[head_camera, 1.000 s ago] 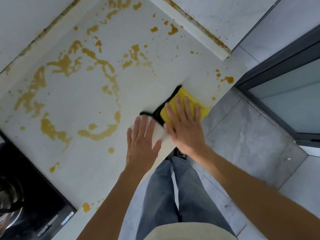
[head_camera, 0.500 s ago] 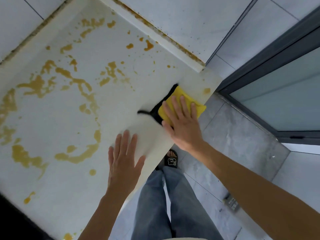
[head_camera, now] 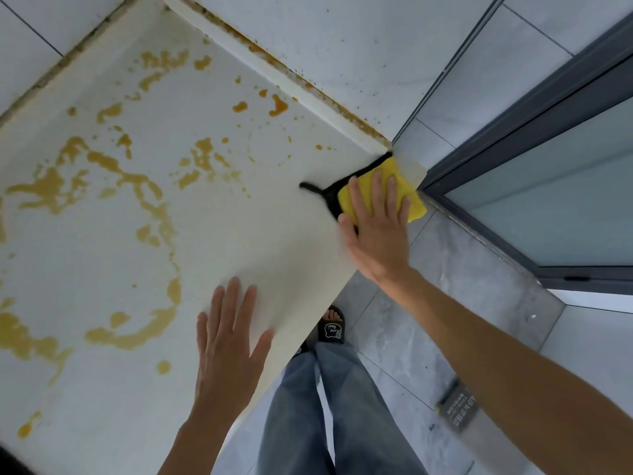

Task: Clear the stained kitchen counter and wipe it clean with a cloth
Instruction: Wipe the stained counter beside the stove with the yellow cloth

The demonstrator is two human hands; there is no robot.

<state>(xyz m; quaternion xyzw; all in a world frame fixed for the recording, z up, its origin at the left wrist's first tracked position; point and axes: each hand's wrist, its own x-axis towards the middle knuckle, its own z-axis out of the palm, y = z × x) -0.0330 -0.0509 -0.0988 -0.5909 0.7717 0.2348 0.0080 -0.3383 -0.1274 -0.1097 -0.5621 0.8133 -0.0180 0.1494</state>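
Observation:
A white kitchen counter [head_camera: 267, 234] carries yellow-brown stains [head_camera: 137, 186] over its left and middle parts. A yellow cloth with a black edge [head_camera: 366, 180] lies at the counter's far right corner, against the wall ledge. My right hand [head_camera: 376, 228] presses flat on the cloth with straight fingers. Palm down, my left hand [head_camera: 229, 341] rests with spread fingers on the counter near its front edge, apart from the cloth.
A raised ledge [head_camera: 294, 80] with brown grime borders the counter's back. A dark-framed glass door [head_camera: 548, 186] stands to the right. Grey floor tiles [head_camera: 462, 269], my legs and a black sandal [head_camera: 330, 329] lie below the counter edge. A dark object [head_camera: 457, 406] lies on the floor.
My right hand has pushed the cloth along the counter toward the far right corner, and the spots there are gone. My left hand has stayed flat near the front edge, now farther from the cloth.

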